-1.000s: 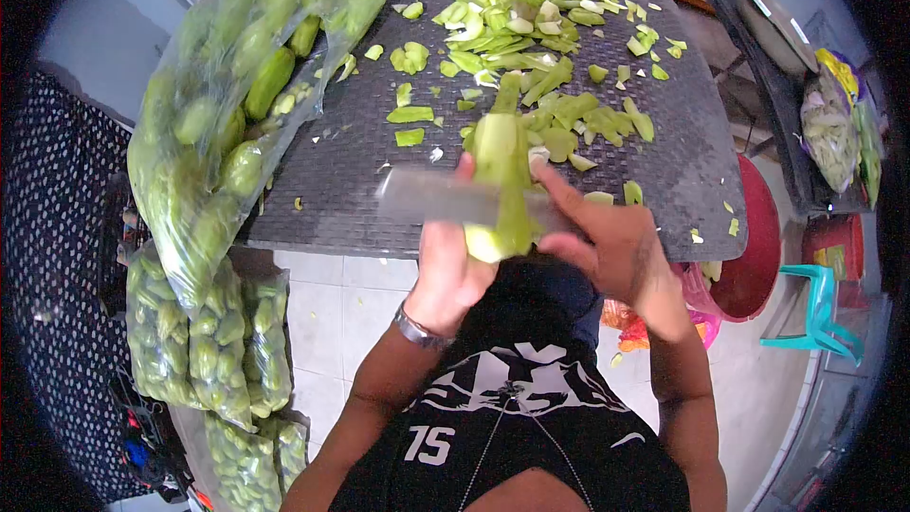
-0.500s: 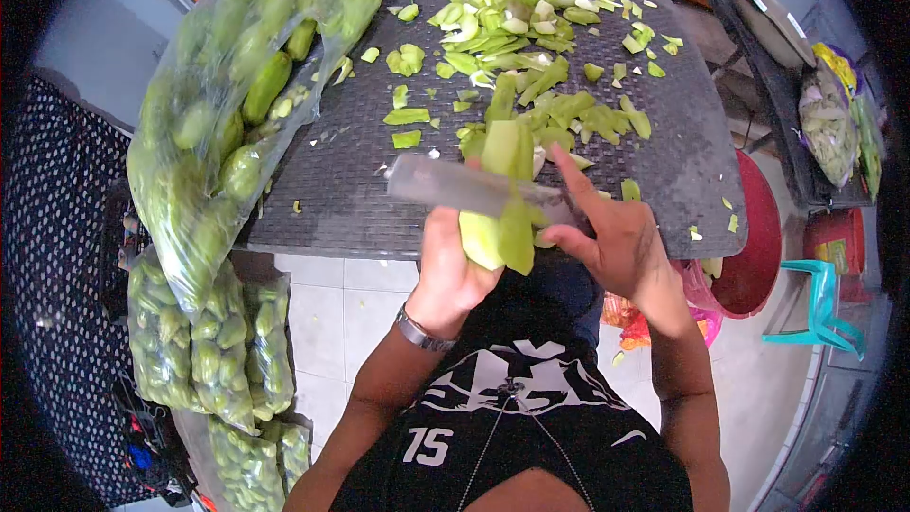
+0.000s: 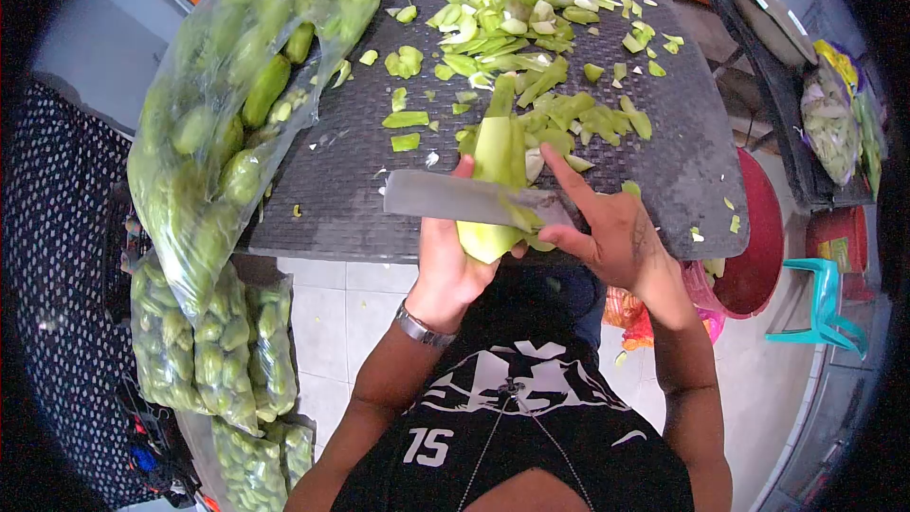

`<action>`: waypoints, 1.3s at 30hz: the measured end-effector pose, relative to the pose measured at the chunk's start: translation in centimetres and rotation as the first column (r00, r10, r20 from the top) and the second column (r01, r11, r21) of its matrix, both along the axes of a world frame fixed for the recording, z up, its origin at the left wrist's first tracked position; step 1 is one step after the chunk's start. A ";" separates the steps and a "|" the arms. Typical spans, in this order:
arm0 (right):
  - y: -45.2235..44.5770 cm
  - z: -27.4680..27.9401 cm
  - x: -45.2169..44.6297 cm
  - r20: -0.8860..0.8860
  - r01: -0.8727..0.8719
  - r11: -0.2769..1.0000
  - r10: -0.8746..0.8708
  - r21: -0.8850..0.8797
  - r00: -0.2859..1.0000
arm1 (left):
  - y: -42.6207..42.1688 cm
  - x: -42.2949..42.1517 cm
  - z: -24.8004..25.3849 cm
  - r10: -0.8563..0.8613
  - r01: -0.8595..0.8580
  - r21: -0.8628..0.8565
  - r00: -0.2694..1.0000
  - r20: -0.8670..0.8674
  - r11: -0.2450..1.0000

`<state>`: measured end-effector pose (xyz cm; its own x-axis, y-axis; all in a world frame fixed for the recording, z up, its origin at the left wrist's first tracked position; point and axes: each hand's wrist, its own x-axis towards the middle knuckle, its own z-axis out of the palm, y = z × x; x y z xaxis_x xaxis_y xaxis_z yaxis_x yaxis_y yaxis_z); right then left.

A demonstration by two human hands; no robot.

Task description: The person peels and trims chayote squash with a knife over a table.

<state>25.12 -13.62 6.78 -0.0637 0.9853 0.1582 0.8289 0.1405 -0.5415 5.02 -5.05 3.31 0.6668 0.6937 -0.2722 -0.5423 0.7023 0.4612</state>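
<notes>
Fruit [image 3: 487, 239] at table's [image 3: 332, 223] near edge, cradled in left hand [image 3: 455, 261], thumb along its left side, fingers curled beneath. Right hand [image 3: 618, 235] grips knife [image 3: 445, 196], blade across fruit, forefinger extended.

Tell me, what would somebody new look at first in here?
Probably the wide knife across the pale green vegetable in the left hand. Next, the heap of green pieces at the dark table's far end, and the big clear bag on its left side.
</notes>
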 end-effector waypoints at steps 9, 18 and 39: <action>2.0 -1.4 3.7 0.056 0.201 0.979 -0.203 0.027 0.978 | -1.0 -1.3 1.3 -0.127 0.135 -0.054 0.983 0.135 0.989; 2.8 1.0 4.6 -0.771 -0.260 0.730 -0.560 -0.632 0.303 | 0.0 -0.6 2.2 0.138 -0.144 -0.057 0.985 -0.100 0.988; -1.1 0.5 -3.4 0.144 0.049 0.991 -0.068 0.127 0.987 | -1.2 1.4 0.4 0.257 -0.241 0.182 0.964 -0.069 0.953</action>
